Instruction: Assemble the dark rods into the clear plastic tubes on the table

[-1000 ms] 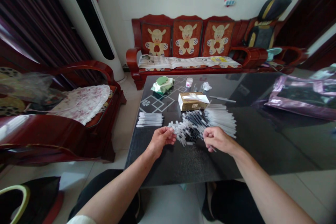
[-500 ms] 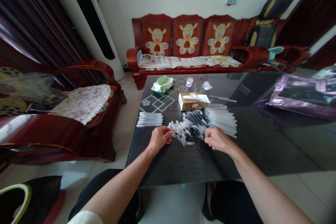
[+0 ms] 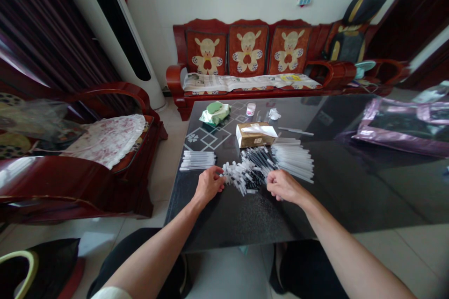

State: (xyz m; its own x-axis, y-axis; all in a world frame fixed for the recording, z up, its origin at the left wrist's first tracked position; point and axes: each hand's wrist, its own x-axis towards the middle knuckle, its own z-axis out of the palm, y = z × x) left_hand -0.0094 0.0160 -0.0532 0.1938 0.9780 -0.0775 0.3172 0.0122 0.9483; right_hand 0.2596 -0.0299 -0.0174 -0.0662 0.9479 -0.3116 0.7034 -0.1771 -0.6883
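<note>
My left hand (image 3: 209,185) is at the left edge of a heap of whitish pen caps (image 3: 235,174), thumb and forefinger curled close together; whatever is between them is too small to make out. On the heap's right side, my right hand (image 3: 286,186) is closed with its fingers bent inward, and its grip is hidden. Between the hands, black-tipped pen refills (image 3: 257,156) lie in a bundle, partly under the caps. Clear white pen barrels (image 3: 293,159) are fanned out just beyond my right hand. A neat row of white pens (image 3: 198,160) lies beyond my left hand.
Behind the piles stands a tissue box (image 3: 257,139). Farther back are a green wipes pack (image 3: 214,112), a small white jar (image 3: 250,109) and a crumpled tissue (image 3: 274,114). A purple plastic bag (image 3: 403,126) lies on the right of the dark table (image 3: 336,187).
My right hand has shifted slightly left along the heap. My left hand remains by the caps, with its fingers slightly moved. The whole view has drifted a little.
</note>
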